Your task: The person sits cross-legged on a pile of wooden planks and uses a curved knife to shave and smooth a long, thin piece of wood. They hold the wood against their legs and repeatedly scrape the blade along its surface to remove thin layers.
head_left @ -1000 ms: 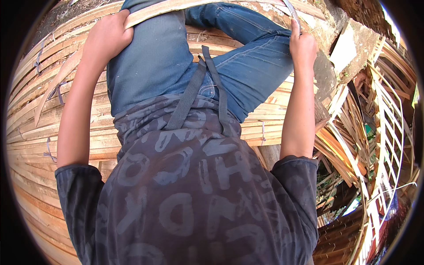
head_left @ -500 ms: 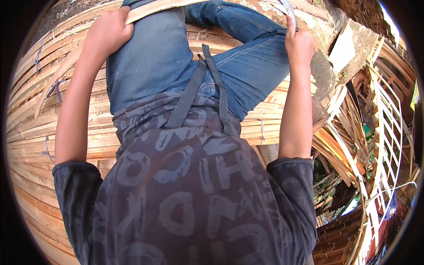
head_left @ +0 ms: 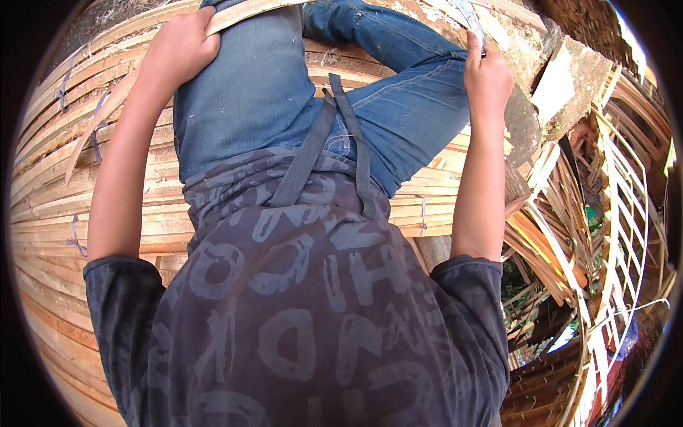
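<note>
My left hand (head_left: 183, 48) is closed around a pale bamboo or wooden strip (head_left: 249, 11) that lies across the top of my left thigh. Behind that hand a flat length, seemingly the same strip, slants down past my forearm over the stacked slats. At the upper right, my right hand (head_left: 489, 80) grips a knife with the thumb laid along it. Its grey metal blade (head_left: 468, 14) points up and runs out at the picture's top edge; the handle is hidden in my fist. Strip and blade are apart where they show.
Long wooden slats (head_left: 53, 178), tied in bundles with thin dark ties, lie under and left of my legs in jeans (head_left: 235, 92). Stone blocks (head_left: 580, 78) stand at the right. Below them are loose split strips (head_left: 548, 242) and a woven lattice (head_left: 626, 206).
My right hand has shifted slightly right and down, and the blade has turned to show more of its flat face. My left hand keeps its hold on the strip, barely moved.
</note>
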Motion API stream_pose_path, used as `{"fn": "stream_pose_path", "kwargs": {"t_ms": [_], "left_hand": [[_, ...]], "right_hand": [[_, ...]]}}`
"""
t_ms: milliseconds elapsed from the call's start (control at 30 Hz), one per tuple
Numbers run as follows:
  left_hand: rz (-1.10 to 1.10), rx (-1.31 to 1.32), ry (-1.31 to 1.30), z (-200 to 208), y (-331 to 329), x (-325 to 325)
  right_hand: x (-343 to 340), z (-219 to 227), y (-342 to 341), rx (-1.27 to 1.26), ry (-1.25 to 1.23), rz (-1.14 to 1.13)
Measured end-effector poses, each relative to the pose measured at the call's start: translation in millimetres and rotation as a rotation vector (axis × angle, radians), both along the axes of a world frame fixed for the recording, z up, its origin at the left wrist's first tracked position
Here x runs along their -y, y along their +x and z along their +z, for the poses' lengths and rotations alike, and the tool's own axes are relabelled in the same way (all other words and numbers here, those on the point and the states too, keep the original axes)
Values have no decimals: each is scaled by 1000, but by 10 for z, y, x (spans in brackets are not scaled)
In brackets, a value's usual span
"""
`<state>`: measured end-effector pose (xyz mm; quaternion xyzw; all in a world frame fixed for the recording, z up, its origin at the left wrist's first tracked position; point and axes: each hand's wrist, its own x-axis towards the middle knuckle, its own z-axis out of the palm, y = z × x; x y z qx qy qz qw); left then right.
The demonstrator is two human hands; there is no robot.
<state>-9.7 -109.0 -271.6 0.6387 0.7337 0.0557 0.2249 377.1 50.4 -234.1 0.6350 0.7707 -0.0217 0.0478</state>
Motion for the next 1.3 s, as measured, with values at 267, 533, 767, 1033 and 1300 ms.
{"fn": "stream_pose_path", "kwargs": {"t_ms": [267, 533, 767, 1033, 1300], "left_hand": [[-17, 35, 13, 15, -2, -26], [14, -8, 50, -51, -50, 59], [-4, -14, 58, -64, -81, 46], [7, -37, 65, -15, -65, 33], [27, -49, 51, -12, -58, 48]], "right_hand": [[-263, -118, 123, -191, -49, -206], [74, 64, 305, -1684, -1131, -575], [293, -79, 460, -1996, -1123, -567], [318, -169, 293, -1777, -841, -602], [333, -164, 134, -1501, -606, -615]]}}
